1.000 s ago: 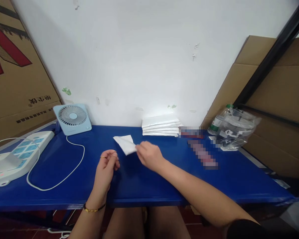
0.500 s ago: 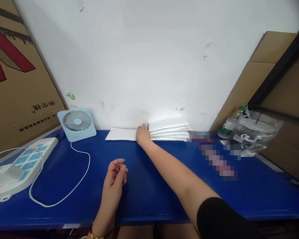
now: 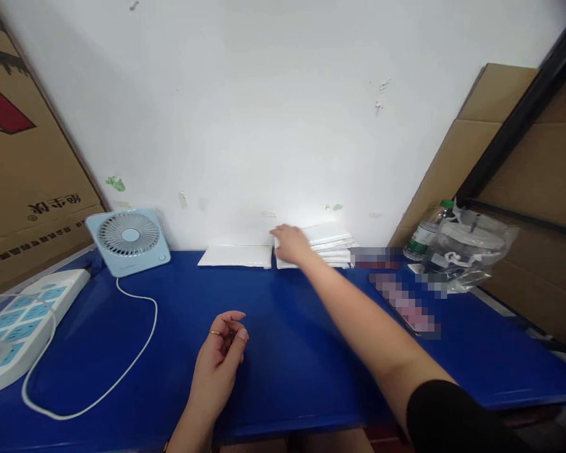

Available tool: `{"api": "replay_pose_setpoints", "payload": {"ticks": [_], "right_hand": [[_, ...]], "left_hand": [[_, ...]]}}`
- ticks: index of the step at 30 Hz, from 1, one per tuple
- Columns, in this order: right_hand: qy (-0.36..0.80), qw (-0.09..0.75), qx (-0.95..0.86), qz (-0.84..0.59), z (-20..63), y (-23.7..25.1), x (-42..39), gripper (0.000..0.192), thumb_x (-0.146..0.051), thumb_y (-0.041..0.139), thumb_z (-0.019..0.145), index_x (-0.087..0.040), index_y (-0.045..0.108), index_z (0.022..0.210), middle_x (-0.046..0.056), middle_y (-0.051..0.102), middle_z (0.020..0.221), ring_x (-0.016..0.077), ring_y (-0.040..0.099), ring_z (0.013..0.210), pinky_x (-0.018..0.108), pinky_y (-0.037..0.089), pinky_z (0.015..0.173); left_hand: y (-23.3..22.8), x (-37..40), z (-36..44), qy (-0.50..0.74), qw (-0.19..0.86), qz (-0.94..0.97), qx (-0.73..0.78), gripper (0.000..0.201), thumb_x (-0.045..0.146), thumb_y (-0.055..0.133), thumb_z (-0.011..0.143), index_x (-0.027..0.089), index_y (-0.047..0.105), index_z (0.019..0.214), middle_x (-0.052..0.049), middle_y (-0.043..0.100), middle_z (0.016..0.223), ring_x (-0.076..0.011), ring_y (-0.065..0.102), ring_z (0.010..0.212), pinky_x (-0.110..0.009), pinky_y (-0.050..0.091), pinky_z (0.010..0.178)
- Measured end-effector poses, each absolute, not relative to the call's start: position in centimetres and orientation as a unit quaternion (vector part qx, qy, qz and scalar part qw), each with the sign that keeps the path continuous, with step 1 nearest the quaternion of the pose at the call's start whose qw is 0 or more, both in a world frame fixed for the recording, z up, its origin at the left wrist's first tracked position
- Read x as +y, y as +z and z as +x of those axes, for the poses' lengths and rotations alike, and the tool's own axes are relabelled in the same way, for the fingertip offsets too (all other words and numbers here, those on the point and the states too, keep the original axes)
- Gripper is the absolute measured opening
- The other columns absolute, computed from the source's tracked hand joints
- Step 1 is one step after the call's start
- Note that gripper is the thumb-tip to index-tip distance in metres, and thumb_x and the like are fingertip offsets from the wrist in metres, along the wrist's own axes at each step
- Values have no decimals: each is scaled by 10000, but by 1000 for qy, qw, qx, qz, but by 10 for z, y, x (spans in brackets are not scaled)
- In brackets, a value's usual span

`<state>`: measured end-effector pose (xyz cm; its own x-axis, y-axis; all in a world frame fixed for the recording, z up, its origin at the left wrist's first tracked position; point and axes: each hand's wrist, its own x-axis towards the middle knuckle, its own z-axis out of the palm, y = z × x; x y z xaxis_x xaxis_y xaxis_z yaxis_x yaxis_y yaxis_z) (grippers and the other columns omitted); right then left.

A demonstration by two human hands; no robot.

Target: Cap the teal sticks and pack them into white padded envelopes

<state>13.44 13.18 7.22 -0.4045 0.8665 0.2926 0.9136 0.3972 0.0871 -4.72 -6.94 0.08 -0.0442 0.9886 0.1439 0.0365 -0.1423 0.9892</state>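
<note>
- Blue table (image 3: 122, 352) ran along a white wall; only the head view showed it.
- Right hand (image 3: 290, 244) lay, fingers spread, on the stack (image 3: 332, 242) at frame centre. A careless pull could have fanned the stack.
- Left hand (image 3: 221, 346) rested loosely curled, empty.
- Half a second earlier the right hand sat by the lone packet (image 3: 236, 256).

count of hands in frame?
2. The left hand rests on the blue table, fingers loosely curled. The right hand lies on the white packet stack by the wall.
</note>
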Motion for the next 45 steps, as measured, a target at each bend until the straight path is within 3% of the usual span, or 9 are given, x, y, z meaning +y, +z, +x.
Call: {"api": "replay_pose_setpoints", "payload": {"ticks": [5, 9, 14, 22, 24, 27, 31, 36, 45], "right_hand": [[-159, -26, -754, -637, 225, 97, 130, 320, -80, 504, 734, -172, 606, 1024, 109, 634, 1063, 252, 537, 1054, 460, 267, 984], [-174, -7, -758, -629, 239, 99, 120, 305, -71, 392, 821, -184, 596, 1018, 106, 649, 1040, 225, 594, 956, 336, 396, 806], [-216, 96, -765, -599, 217, 97, 71, 328, -201, 326, 906, -231, 509, 1177, 99, 633, 1113, 228, 607, 933, 291, 415, 681], [-52, 152, -894, -417, 182, 29, -15, 372, -245, 352, 915, -212, 470, 1266, 93, 613, 1172, 197, 589, 1014, 306, 436, 819], [33, 179, -896, -406, 191, 15, -11, 550, -371, 534, 828, -240, 389, 1342, 92, 522, 1296, 233, 501, 1159, 356, 392, 940], [181, 212, -866, -414, 212, 6, 5, 1130, -513, 756, 541, -216, 151, 1448, 135, 305, 1447, 289, 317, 1309, 406, 303, 1042], [303, 201, -850, -381, 231, 6, 20, 1274, -490, 808, 434, -238, 89, 1455, 138, 345, 1420, 308, 294, 1317, 457, 217, 1075], [290, 202, -856, -378, 226, 3, 21, 1184, -517, 787, 472, -231, 173, 1443, 133, 362, 1418, 309, 272, 1329, 496, 104, 1096], [201, 217, -874, -385, 207, 0, 21, 803, -616, 701, 566, -239, 508, 1249, 95, 490, 1302, 291, 353, 1274, 476, 199, 1071]], "left_hand": [[7, -69, -41, 527, 467, 523, 480, 312, 360, 585, 792, 235, 499, 1065, 22, 502, 793, -78, 451, 570, -203, 409, 533], [16, -67, -25, 539, 560, 445, 445, 380, 338, 615, 779, 232, 499, 1125, -26, 563, 949, -106, 546, 714, -200, 431, 564], [27, -46, 11, 551, 707, 282, 342, 501, 315, 658, 760, 252, 461, 1217, -91, 502, 1277, -209, 503, 1152, -329, 467, 882], [29, 9, 42, 758, 557, 155, 303, 360, 272, 656, 747, 252, 542, 1088, -14, 601, 1147, -164, 543, 1116, -266, 471, 907], [24, 14, 38, 762, 544, 145, 321, 358, 237, 631, 755, 247, 529, 1098, -20, 604, 1134, -165, 559, 1100, -271, 480, 901], [21, 14, 30, 766, 513, 201, 330, 359, 288, 593, 787, 252, 501, 1132, -36, 570, 1196, -185, 563, 1108, -292, 488, 900], [32, 8, 23, 780, 452, 285, 326, 429, 365, 594, 790, 262, 471, 1188, -58, 507, 1280, -221, 544, 1137, -320, 481, 913], [53, -1, 18, 791, 424, 340, 282, 453, 340, 634, 762, 283, 491, 1188, -52, 534, 1239, -243, 527, 1154, -339, 469, 920], [82, -11, -10, 773, 411, 390, 285, 430, 307, 663, 722, 276, 527, 1129, -46, 548, 1212, -258, 525, 1148, -364, 474, 911]]}}
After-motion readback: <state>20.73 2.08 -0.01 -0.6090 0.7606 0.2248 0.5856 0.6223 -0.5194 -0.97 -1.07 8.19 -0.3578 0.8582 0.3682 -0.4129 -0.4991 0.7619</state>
